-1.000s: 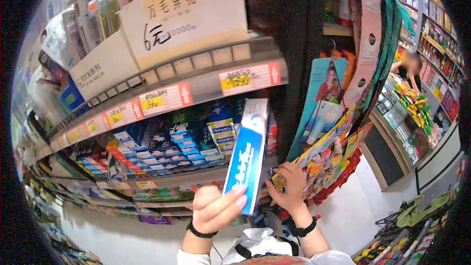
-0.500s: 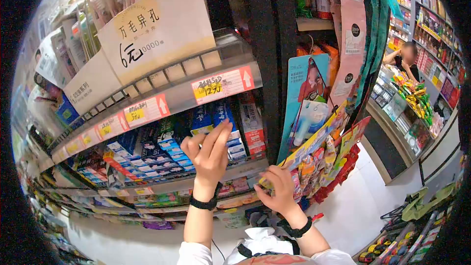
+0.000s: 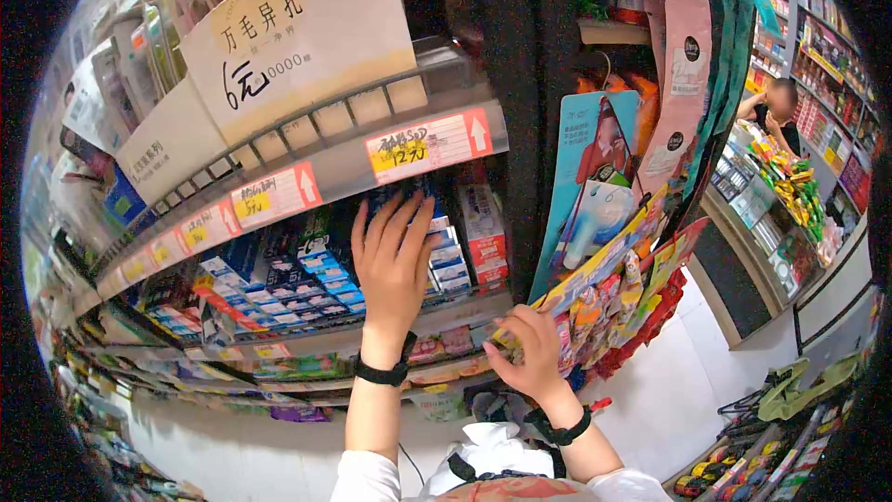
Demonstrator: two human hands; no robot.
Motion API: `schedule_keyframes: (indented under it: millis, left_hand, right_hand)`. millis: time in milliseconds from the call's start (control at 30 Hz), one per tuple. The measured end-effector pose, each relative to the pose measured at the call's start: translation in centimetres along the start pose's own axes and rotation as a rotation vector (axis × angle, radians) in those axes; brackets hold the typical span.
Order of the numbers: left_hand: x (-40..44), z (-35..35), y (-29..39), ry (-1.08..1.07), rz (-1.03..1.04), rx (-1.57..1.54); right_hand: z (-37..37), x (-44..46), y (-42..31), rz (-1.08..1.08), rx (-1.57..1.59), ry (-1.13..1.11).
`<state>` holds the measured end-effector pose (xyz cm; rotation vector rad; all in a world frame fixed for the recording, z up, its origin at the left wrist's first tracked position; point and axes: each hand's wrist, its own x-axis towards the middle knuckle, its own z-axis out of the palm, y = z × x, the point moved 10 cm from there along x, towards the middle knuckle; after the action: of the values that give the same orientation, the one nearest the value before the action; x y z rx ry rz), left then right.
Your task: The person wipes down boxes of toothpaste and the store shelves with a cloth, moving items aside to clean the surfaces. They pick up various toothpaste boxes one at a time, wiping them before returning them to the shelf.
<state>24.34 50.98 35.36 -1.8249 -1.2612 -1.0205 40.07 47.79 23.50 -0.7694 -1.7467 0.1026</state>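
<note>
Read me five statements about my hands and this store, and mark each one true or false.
1. The left hand reaches in at the stacked boxes. True.
2. The right hand holds a blue box. False: no box shows in it; it is beside the snack packets.
3. There is a black band on each wrist. True.
4. The price tag just above the left hand says 5 yuan. False: it says 12.
5. Nobody else is in view. False: another person is in the background, upper right.
</note>
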Motion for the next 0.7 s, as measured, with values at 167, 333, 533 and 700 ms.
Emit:
schedule_keyframes:
  millis: [167,333,533,700]
  left_hand:
    - [0.1,0.7,-0.5,0.013,-0.051,-0.061]
    - [0.2,0.9,-0.5,0.014,-0.058,-0.044]
    - [0.5,0.1,0.2,0.042,-0.091,-0.013]
    - [-2.0,-4.8,1.1,0.244,0.073,-0.216]
  right_hand:
    - [-0.1,0.1,-0.1,-0.017,-0.010,0.023]
    - [-0.1,0.2,-0.1,-0.015,0.005,0.020]
    - [0.1,0.2,-0.2,-0.019,-0.026,-0.003]
    - [-0.1,0.4,-0.4,0.022,-0.021,-0.041]
